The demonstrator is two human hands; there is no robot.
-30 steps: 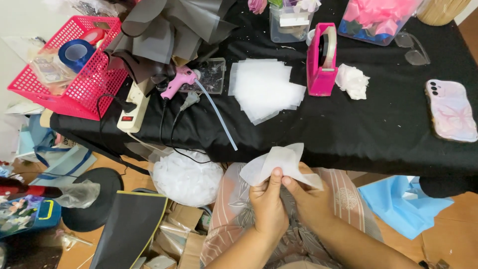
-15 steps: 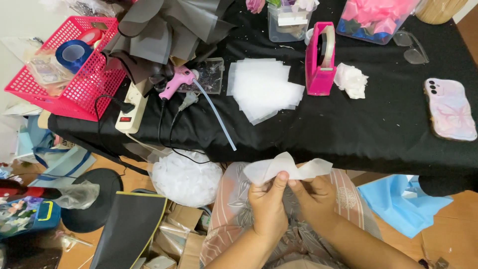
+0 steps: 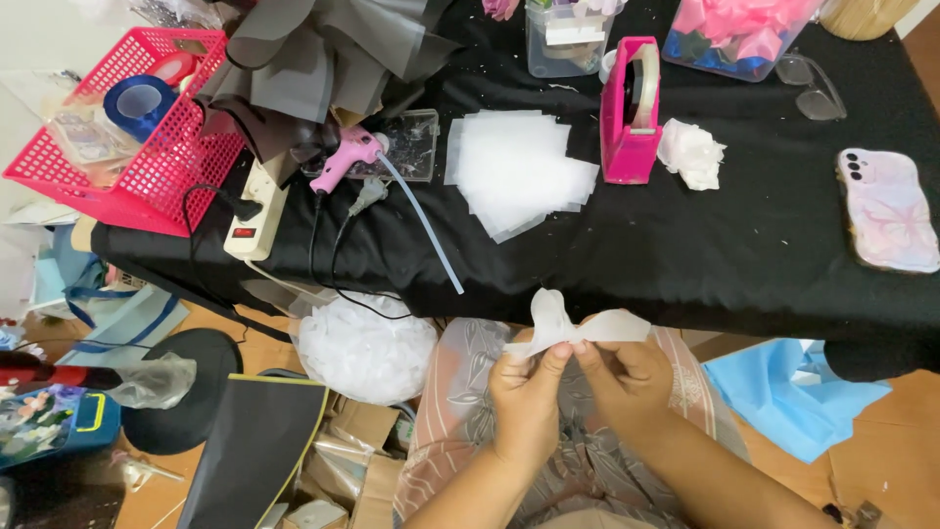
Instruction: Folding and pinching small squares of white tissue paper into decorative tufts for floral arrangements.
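Both my hands hold one small translucent white sheet (image 3: 573,321) over my lap, just below the table's front edge. My left hand (image 3: 527,392) pinches its middle from the left, my right hand (image 3: 627,377) from the right, and the sheet is gathered at the centre so both ends flare out like a bow. A stack of the same white sheets (image 3: 517,171) lies on the black tablecloth (image 3: 744,255) straight ahead of my hands.
A pink glue gun (image 3: 345,160) with a clear stick lies left of the stack. A pink tape dispenser (image 3: 632,113), crumpled white paper (image 3: 691,154) and a phone (image 3: 889,210) lie to the right. A pink basket (image 3: 127,127) and power strip (image 3: 253,211) sit far left. White fluffy ball (image 3: 364,345) below.
The sheet was flatter and held by its lower edge; now it is pinched in at the middle, with its two ends spread out sideways. My hands stayed over my lap.
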